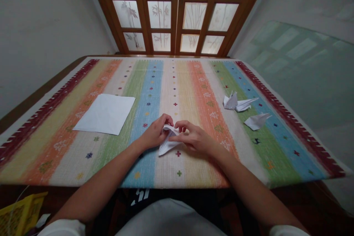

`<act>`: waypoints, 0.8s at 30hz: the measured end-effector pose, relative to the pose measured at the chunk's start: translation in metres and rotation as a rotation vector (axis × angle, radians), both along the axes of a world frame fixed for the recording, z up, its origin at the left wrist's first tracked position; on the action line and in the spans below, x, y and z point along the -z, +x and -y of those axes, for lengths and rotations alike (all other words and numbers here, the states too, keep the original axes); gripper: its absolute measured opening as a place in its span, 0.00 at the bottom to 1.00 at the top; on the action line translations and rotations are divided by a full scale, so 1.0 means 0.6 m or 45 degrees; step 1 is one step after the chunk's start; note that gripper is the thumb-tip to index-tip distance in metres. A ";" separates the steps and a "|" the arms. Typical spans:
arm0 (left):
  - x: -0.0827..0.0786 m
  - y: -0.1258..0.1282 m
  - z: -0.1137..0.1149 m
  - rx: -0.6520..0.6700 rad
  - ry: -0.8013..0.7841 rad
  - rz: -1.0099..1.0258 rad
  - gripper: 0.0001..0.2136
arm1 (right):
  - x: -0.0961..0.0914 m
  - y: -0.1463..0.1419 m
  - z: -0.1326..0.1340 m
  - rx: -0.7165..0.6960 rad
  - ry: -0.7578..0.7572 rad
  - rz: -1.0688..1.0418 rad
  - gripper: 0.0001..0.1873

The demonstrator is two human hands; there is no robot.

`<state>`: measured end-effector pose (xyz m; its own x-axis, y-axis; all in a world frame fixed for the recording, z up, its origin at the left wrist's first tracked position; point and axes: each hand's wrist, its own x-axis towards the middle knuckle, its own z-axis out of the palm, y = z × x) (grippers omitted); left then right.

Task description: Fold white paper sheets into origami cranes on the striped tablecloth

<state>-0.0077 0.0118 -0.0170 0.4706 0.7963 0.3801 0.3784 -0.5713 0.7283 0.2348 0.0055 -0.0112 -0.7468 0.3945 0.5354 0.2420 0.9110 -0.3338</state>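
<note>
A partly folded piece of white paper [167, 146] is held between both hands just above the near middle of the table. My left hand [155, 131] grips its left side, fingers curled at the upper edge. From the other side my right hand [195, 137] pinches the paper's upper right part, with one finger laid across its front. A pointed corner sticks out toward me below the fingers. Part of the folded paper is hidden behind the hands.
White square paper [106, 113] lies flat on the left of the striped tablecloth [182, 92]. Several folded paper cranes [257, 121] sit at the right. A yellow plastic crate [20, 215] stands below the table at the lower left. Wooden doors with glass panes are beyond the table.
</note>
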 end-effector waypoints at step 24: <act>-0.008 -0.001 0.004 0.060 0.055 -0.081 0.06 | -0.024 0.006 -0.017 0.269 0.173 0.114 0.12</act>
<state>-0.0084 0.0091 -0.0122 0.5316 0.7561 0.3818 0.3947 -0.6200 0.6781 0.2383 0.0158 0.0031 -0.7023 0.4757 0.5295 0.4544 0.8722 -0.1809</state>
